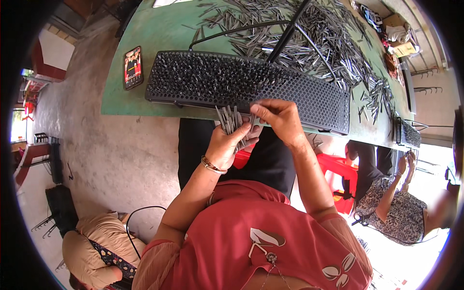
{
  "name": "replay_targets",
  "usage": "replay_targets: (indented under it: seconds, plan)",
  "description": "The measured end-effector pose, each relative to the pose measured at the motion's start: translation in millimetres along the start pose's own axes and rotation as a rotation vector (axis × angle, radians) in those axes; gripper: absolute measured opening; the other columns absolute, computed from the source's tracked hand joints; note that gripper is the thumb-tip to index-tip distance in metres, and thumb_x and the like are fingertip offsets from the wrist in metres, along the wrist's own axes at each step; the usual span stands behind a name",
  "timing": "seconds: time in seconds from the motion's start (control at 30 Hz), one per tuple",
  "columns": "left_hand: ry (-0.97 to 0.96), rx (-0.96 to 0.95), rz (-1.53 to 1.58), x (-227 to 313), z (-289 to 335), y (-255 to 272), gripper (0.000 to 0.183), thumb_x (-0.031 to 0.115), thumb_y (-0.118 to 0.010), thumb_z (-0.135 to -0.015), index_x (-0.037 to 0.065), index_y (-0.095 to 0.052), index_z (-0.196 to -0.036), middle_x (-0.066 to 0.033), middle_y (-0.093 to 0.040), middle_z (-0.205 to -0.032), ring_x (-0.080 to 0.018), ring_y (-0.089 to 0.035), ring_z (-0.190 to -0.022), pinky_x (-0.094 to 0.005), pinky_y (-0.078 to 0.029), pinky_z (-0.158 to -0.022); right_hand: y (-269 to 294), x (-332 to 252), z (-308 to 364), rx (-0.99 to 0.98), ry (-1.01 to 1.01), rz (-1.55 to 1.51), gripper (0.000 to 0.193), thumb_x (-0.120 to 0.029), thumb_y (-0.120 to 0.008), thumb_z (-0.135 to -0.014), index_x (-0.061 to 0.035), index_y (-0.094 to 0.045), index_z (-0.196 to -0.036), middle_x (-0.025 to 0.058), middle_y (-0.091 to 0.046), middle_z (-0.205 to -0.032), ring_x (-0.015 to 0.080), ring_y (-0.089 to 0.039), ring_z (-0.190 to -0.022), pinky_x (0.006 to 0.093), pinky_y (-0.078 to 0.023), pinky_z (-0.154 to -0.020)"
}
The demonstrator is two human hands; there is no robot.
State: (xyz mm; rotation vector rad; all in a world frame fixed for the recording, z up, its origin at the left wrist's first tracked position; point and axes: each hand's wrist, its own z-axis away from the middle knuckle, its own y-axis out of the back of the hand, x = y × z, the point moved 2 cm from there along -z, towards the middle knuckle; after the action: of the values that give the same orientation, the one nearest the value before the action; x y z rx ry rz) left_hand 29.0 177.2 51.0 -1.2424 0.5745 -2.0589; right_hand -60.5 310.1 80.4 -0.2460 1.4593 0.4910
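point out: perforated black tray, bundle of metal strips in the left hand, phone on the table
perforated black tray (309, 99): head view, bare right part of its top.
bundle of metal strips (231, 119): head view, fanned upper ends above the left hand.
phone (133, 67): head view, middle of its screen.

My left hand (227, 145) covers the lower ends of the metal strips (231, 119) I grip, so I cannot count them. My right hand (278, 118) hides part of the perforated tray (203, 79)'s near edge. The loose pile of strips (319, 38) runs off the top edge. The phone (133, 67) screen is too small to make out.
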Motion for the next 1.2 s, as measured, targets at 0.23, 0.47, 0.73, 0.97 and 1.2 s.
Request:
replay_targets:
  seconds: [0.23,0.47,0.73,0.97,1.2]
  plan:
    - [0.046,0.006,-0.002,-3,4,3,0.013,0.009,-0.061,-0.088,0.005,-0.057,-0.1,-0.0098,-0.064,-0.094,-0.0209,-0.066,-0.087,-0.038,-0.057,-0.074,-2,-5,-25,0.267,0.26,0.181,0.019,-0.01,-0.072,-0.08,-0.0007,-0.069,-0.097,0.0046,-0.067,-0.08,0.0083,-0.059,-0.069,0.0224,-0.048,-0.063]
    - [0.107,-0.004,0.021,-5,4,6,0.016,0.009,-0.06,-0.088,0.002,-0.057,-0.102,-0.0099,-0.063,-0.093,-0.0237,-0.065,-0.089,-0.0394,-0.057,-0.075,-3,-3,-30,0.216,0.537,0.362,0.016,-0.007,-0.071,-0.077,-0.0017,-0.069,-0.093,0.0095,-0.068,-0.088,0.0182,-0.065,-0.078,0.0274,-0.051,-0.069]
    - [0.164,-0.027,-0.004,-3,3,7,0.022,0.006,-0.055,-0.087,0.002,-0.056,-0.109,-0.0075,-0.06,-0.103,-0.0242,-0.064,-0.088,-0.0383,-0.058,-0.072,5,2,-29,0.14,0.516,0.26,0.014,-0.006,-0.07,-0.079,-0.0011,-0.068,-0.092,0.0084,-0.069,-0.09,0.0174,-0.066,-0.08,0.0273,-0.051,-0.071]
    - [0.157,-0.059,-0.017,-5,1,11,0.023,0.006,-0.056,-0.088,0.002,-0.056,-0.111,-0.0053,-0.061,-0.104,-0.0214,-0.063,-0.085,-0.0381,-0.058,-0.071,7,6,-35,0.071,0.471,0.205,0.014,-0.007,-0.07,-0.079,-0.0017,-0.069,-0.092,0.0078,-0.069,-0.092,0.0168,-0.066,-0.082,0.0266,-0.051,-0.074]
    - [0.17,-0.072,-0.017,-3,2,11,0.022,0.008,-0.062,-0.086,0.003,-0.058,-0.107,-0.0053,-0.061,-0.098,-0.0191,-0.063,-0.084,-0.0369,-0.058,-0.07,11,5,-36,0.048,0.486,0.247,0.014,-0.008,-0.069,-0.08,-0.0026,-0.069,-0.092,0.0075,-0.069,-0.091,0.0168,-0.066,-0.082,0.0267,-0.051,-0.074]
